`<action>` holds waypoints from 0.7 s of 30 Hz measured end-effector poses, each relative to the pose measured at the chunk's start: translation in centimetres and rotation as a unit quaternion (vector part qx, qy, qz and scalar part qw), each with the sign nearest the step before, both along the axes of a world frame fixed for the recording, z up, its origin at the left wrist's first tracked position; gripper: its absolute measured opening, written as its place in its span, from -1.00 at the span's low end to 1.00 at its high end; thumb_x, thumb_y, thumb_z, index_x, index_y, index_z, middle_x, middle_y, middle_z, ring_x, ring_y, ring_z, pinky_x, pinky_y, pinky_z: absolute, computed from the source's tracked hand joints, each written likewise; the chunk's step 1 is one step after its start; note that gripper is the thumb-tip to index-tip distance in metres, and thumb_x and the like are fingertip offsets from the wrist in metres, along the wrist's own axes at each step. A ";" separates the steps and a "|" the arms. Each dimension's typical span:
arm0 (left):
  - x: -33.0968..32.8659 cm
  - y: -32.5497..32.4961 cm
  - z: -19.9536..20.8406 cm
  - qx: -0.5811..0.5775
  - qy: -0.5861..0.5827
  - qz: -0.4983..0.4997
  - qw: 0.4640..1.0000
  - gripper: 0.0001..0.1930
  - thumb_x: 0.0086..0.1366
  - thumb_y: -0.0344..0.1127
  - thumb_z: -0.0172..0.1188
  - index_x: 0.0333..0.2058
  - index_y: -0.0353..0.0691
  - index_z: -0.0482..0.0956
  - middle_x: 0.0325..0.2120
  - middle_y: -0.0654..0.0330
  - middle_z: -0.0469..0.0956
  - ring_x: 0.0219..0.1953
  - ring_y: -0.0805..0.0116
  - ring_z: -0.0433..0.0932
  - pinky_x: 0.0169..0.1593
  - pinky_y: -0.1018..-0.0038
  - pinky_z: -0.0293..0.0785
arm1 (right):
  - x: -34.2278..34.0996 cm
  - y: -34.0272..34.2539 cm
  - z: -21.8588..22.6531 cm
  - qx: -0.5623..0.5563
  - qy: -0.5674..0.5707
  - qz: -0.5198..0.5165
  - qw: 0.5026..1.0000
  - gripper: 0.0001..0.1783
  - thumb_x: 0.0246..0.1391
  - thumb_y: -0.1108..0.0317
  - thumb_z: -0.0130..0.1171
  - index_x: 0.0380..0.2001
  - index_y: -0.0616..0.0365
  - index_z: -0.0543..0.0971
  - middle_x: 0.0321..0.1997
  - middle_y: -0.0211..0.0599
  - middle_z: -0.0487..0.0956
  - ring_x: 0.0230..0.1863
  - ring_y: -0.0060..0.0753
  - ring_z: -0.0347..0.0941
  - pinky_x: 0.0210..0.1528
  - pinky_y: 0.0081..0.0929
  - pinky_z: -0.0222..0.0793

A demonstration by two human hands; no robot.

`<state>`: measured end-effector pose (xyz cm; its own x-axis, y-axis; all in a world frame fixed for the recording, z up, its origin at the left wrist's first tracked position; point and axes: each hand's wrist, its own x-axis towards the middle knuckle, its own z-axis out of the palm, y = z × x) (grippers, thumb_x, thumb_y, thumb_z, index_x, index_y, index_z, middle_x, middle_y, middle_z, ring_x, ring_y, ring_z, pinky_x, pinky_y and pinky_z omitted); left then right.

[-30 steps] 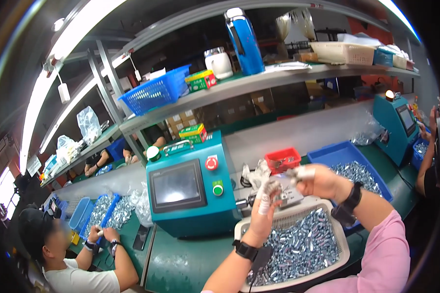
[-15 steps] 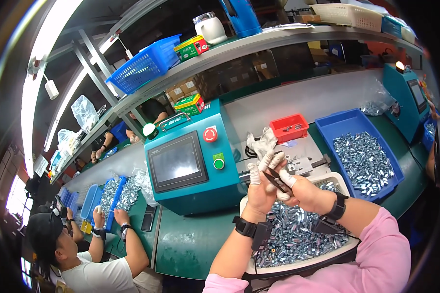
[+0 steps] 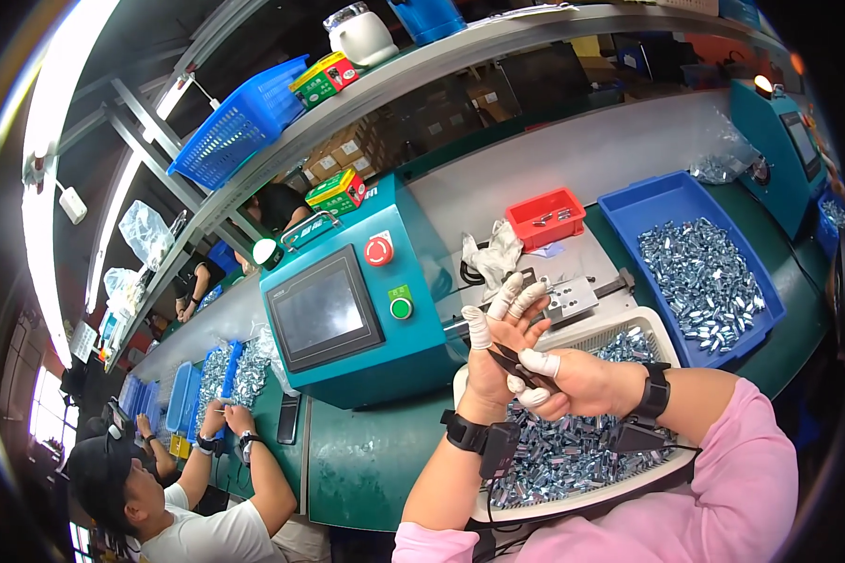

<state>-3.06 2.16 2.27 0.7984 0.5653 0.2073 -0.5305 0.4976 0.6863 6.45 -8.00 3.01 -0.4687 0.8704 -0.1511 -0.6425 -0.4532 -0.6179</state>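
My left hand [image 3: 489, 373] is raised palm up over a cream basket [image 3: 665, 338], its fingers stretched out and several wrapped in white finger covers. Across its palm, my right hand [image 3: 588, 383] pinches a dark slender tool [image 3: 519, 365]; its exact kind is partly hidden by the fingers. White covers also wrap the thumb and fingertips of that hand. Below both hands, the basket is heaped with small shiny metal parts [image 3: 573, 455]. Just beyond my left fingertips is a metal fixture block [image 3: 570, 298] on the machine's bed.
A teal machine [image 3: 421, 347] with a screen stands to the left. White gloves [image 3: 494, 258] and a red bin [image 3: 545, 218] lie behind the hands. A blue tray [image 3: 773, 310] of metal parts is at right. A co-worker [image 3: 202, 511] sits at left; a shelf [image 3: 498, 47] crosses above.
My left fingers have spread and opened away from the tool, while my right hand keeps hold of it slightly lower. The view has shifted a little.
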 end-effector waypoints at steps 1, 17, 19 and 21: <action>0.0 -0.1 0.1 0.005 0.001 0.001 1.000 -0.09 0.10 0.39 -0.16 0.17 -0.31 0.06 0.04 -0.05 0.28 0.07 0.11 0.28 0.08 0.29 0.31 | 0.0 0.0 0.0 -0.002 0.002 -0.001 1.000 -0.58 0.22 -0.01 -0.23 -0.32 0.13 0.42 -0.64 -0.51 0.26 -0.75 -0.72 -0.03 -0.70 -0.71 -0.11; 0.0 -0.3 0.1 0.057 0.027 0.039 0.997 -0.13 0.12 0.37 -0.13 0.15 -0.31 0.11 -0.01 0.01 0.33 0.03 0.19 0.31 0.05 0.33 0.30 | -0.1 -0.3 -0.6 -0.002 0.068 0.018 0.998 -0.61 0.21 -0.01 -0.20 -0.32 0.10 0.40 -0.64 -0.53 0.23 -0.73 -0.74 -0.01 -0.69 -0.73 -0.12; -0.1 -0.2 0.0 0.068 0.023 0.044 0.996 -0.13 0.12 0.36 -0.12 0.15 -0.31 0.11 -0.02 0.01 0.34 0.03 0.19 0.31 0.05 0.33 0.29 | -0.1 -0.3 -0.5 -0.005 0.068 0.035 0.997 -0.60 0.21 -0.02 -0.22 -0.32 0.10 0.40 -0.64 -0.55 0.22 -0.72 -0.73 -0.01 -0.67 -0.71 -0.10; -0.2 0.0 -0.1 0.062 0.013 0.031 0.998 -0.14 0.12 0.34 -0.10 0.16 -0.27 0.10 0.00 0.04 0.32 0.04 0.22 0.30 0.07 0.35 0.27 | -0.1 -0.3 -0.5 -0.006 0.069 0.043 0.997 -0.59 0.21 -0.02 -0.23 -0.33 0.10 0.40 -0.65 -0.56 0.21 -0.72 -0.73 0.00 -0.66 -0.70 -0.09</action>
<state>-3.21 2.14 2.20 0.7692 0.5843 0.2586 -0.5386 0.3753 0.7543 6.31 -8.29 2.54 -0.5587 0.8246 -0.0893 -0.6795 -0.5168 -0.5207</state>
